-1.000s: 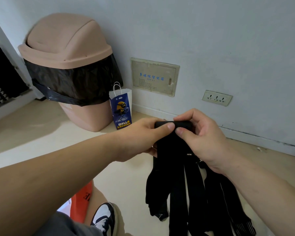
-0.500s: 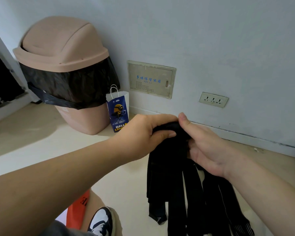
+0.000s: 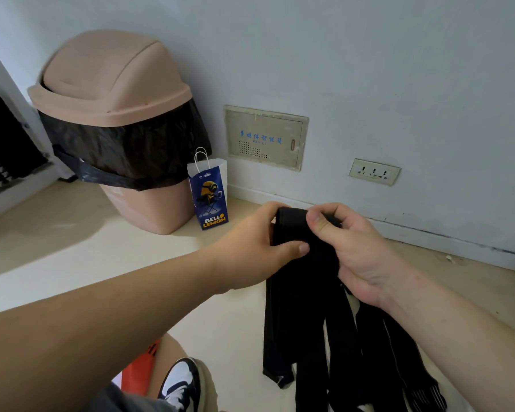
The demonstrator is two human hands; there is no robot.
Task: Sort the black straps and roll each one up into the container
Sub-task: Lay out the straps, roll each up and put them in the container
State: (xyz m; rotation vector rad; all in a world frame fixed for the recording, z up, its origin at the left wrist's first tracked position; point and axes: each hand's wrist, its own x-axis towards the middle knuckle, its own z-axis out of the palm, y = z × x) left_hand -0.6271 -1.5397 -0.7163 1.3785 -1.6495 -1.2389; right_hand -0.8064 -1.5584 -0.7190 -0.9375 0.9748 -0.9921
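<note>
the folded top of the black straps [image 3: 305,233] was gripped at centre frame by the left hand [image 3: 262,242] and the right hand [image 3: 351,248], the loose ends hung toward the lower right.

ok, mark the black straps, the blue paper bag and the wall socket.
black straps [image 3: 304,298]: head view, hanging middle section.
blue paper bag [image 3: 210,200]: head view, printed front.
wall socket [image 3: 374,172]: head view, faceplate centre.

Soft even daylight, faint floor shadows, sharp focus, wide-angle edge bending
</note>
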